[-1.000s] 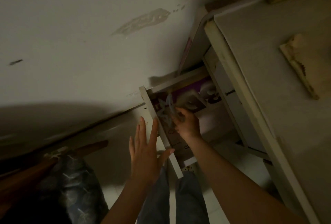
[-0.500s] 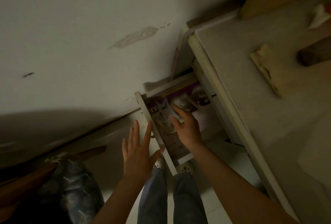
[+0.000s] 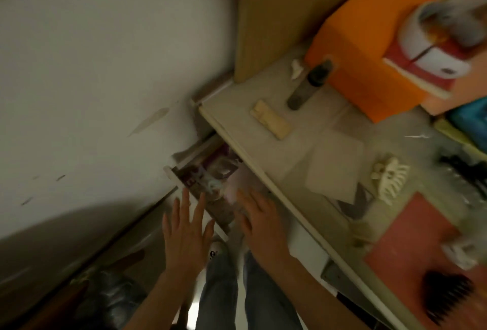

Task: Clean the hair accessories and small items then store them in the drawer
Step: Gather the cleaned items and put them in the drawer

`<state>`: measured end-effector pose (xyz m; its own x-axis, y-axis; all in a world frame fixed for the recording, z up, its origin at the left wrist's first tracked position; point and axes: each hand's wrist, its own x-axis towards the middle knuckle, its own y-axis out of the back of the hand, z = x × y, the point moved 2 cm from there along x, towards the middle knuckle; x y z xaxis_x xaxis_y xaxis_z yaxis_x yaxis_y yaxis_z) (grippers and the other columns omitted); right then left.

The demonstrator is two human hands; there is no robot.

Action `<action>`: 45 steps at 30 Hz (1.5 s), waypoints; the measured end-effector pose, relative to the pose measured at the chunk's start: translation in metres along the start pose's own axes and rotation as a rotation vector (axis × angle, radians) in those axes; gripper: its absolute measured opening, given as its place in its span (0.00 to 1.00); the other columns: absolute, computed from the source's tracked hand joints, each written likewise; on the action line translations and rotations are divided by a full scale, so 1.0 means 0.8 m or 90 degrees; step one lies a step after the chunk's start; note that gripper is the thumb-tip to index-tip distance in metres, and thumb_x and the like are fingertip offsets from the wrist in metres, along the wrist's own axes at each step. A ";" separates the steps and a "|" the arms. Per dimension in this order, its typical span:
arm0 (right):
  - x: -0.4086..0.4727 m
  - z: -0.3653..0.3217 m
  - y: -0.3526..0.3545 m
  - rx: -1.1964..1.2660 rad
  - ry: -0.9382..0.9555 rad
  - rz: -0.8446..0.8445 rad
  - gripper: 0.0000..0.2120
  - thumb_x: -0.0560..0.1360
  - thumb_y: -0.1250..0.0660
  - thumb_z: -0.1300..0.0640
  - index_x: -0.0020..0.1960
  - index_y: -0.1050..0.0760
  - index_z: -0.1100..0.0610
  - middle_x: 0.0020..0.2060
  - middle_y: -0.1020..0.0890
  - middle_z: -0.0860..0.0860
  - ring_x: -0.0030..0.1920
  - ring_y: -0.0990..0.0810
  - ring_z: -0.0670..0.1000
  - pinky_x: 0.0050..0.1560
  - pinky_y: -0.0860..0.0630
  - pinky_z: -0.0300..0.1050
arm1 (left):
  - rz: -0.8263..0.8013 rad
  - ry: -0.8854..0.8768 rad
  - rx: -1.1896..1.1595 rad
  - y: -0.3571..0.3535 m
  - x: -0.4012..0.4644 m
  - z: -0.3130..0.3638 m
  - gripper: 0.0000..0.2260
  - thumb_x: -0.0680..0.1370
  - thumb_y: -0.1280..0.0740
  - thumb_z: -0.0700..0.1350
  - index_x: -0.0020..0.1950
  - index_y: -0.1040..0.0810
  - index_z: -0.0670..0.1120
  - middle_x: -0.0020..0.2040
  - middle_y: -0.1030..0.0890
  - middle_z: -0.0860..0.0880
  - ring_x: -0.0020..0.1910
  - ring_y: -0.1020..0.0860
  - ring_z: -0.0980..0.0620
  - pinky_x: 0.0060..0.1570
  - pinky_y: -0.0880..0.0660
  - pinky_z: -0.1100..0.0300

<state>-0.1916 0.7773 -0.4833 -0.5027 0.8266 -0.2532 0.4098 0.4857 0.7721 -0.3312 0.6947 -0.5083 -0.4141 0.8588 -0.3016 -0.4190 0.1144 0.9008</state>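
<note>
A blurred, dim view looks down from the person's head; the pale, worn-topped bench (image 3: pixel 295 145) fills the picture from 1 to 5 o'clock, and its long cream front edge runs diagonally from the centre toward 5 o'clock. Under that edge, just left of centre, the small open white drawer (image 3: pixel 181 179) juts out toward the off-white wall, which leaves only a narrow gap beside it; inside lie a pale translucent hair claw (image 3: pixel 210 184) and purple-printed packets, too blurred to tell apart. The left hand (image 3: pixel 185 234) hovers with fingers spread straight, fingertips at the drawer's outer front edge, gripping nothing. The right hand (image 3: pixel 259 220) lies flat at the drawer's near end, just under the bench edge, fingers straight and relaxed, its grip empty. On the bench at 3 o'clock a cream toothed plastic hair claw (image 3: pixel 390 178) rests beside a square beige cloth (image 3: pixel 334 169); at 5 o'clock a black toothed hair claw (image 3: pixel 445 300) lies on a salmon-pink mat (image 3: pixel 411 240). Toward 1 o'clock stand an orange box (image 3: pixel 369 66) and a dark cylindrical bottle (image 3: pixel 308 84); a small cream wooden block (image 3: pixel 271 118) lies nearer the bench's front edge. Blue-jeaned legs stand at 6 o'clock, close below the drawer; a dark crumpled bag (image 3: pixel 110 300) sits on the floor at 7 o'clock.
</note>
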 end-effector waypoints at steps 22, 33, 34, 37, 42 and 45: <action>-0.158 0.239 0.261 -0.134 -0.343 0.233 0.22 0.68 0.25 0.60 0.61 0.23 0.56 0.59 0.21 0.57 0.57 0.21 0.62 0.55 0.25 0.62 | -0.068 -0.389 0.145 0.006 0.011 0.369 0.23 0.77 0.38 0.56 0.68 0.33 0.48 0.68 0.28 0.40 0.64 0.26 0.37 0.60 0.36 0.40; -0.167 0.348 0.320 -0.125 -0.379 0.220 0.29 0.66 0.22 0.55 0.65 0.24 0.54 0.66 0.26 0.60 0.64 0.26 0.65 0.61 0.34 0.66 | -0.084 -0.324 0.135 -0.041 0.027 0.467 0.26 0.76 0.48 0.56 0.73 0.36 0.49 0.72 0.34 0.39 0.66 0.29 0.35 0.61 0.34 0.36; -0.170 0.355 0.320 -0.107 -0.386 0.214 0.29 0.68 0.24 0.54 0.68 0.27 0.53 0.70 0.30 0.59 0.68 0.31 0.65 0.65 0.39 0.66 | -0.085 -0.324 0.143 -0.046 0.029 0.471 0.27 0.76 0.47 0.55 0.73 0.36 0.49 0.73 0.34 0.40 0.67 0.30 0.35 0.62 0.35 0.36; -0.176 0.369 0.322 -0.057 -0.392 0.185 0.33 0.74 0.30 0.48 0.75 0.40 0.48 0.77 0.49 0.55 0.76 0.49 0.61 0.72 0.53 0.64 | -0.059 -0.311 0.125 -0.058 0.031 0.479 0.27 0.77 0.43 0.55 0.76 0.40 0.49 0.76 0.40 0.42 0.71 0.37 0.35 0.68 0.44 0.36; -0.184 0.379 0.328 0.035 -0.430 0.102 0.45 0.71 0.33 0.36 0.77 0.57 0.43 0.77 0.63 0.51 0.77 0.60 0.56 0.74 0.57 0.58 | -0.071 -0.340 0.033 -0.066 0.037 0.476 0.37 0.77 0.35 0.44 0.77 0.56 0.57 0.77 0.46 0.43 0.72 0.38 0.37 0.67 0.37 0.36; -0.184 0.385 0.328 0.078 -0.425 0.106 0.53 0.67 0.29 0.35 0.77 0.61 0.46 0.77 0.58 0.51 0.77 0.54 0.54 0.74 0.54 0.56 | -0.050 -0.368 -0.034 -0.058 0.034 0.483 0.33 0.79 0.42 0.42 0.76 0.56 0.62 0.78 0.44 0.47 0.71 0.35 0.40 0.61 0.29 0.39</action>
<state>0.2244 0.8706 -0.4230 0.1337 0.8713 -0.4721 0.5435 0.3339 0.7701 -0.0107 0.9057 -0.4375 0.1220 0.9835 -0.1335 -0.4773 0.1760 0.8609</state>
